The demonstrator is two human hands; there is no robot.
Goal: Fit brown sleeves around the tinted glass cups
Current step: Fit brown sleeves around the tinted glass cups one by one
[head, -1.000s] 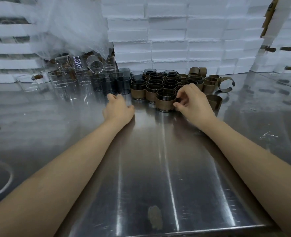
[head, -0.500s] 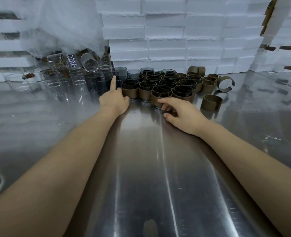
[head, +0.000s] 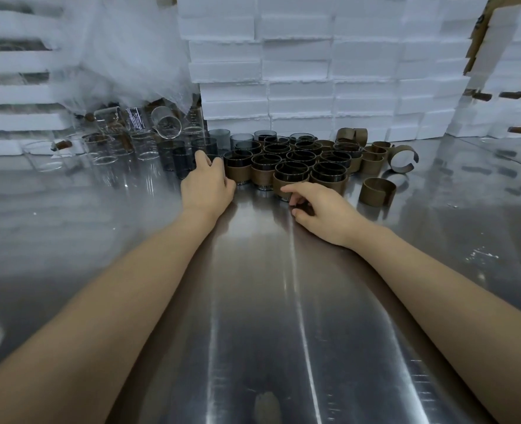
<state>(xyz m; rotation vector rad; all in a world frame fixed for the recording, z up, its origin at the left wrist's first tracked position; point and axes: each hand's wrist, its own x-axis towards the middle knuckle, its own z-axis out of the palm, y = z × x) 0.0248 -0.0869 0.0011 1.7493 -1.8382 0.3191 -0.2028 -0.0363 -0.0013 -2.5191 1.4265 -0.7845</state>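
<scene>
Several tinted glass cups wearing brown sleeves (head: 326, 175) stand packed together at the back middle of the steel table (head: 253, 301). Left of them stand bare tinted cups (head: 176, 157). My left hand (head: 205, 186) reaches to the nearest bare tinted cup (head: 205, 146), with fingers curled around its lower wall. My right hand (head: 323, 206) rests on the table with loosely curled fingers, its index fingertip touching the front sleeved cup (head: 291, 175). One loose brown sleeve (head: 376, 191) stands to the right of this hand.
More empty brown sleeves (head: 402, 159) lie behind and right of the cluster. Clear glass cups (head: 106, 148), some tipped over, crowd the back left under crumpled plastic wrap. Stacked white foam boxes (head: 299, 87) wall off the back of the table.
My left hand moved forward from the table to the bare tinted cup and closed its fingers around it. My right hand came off the sleeved cup and settled on the table.
</scene>
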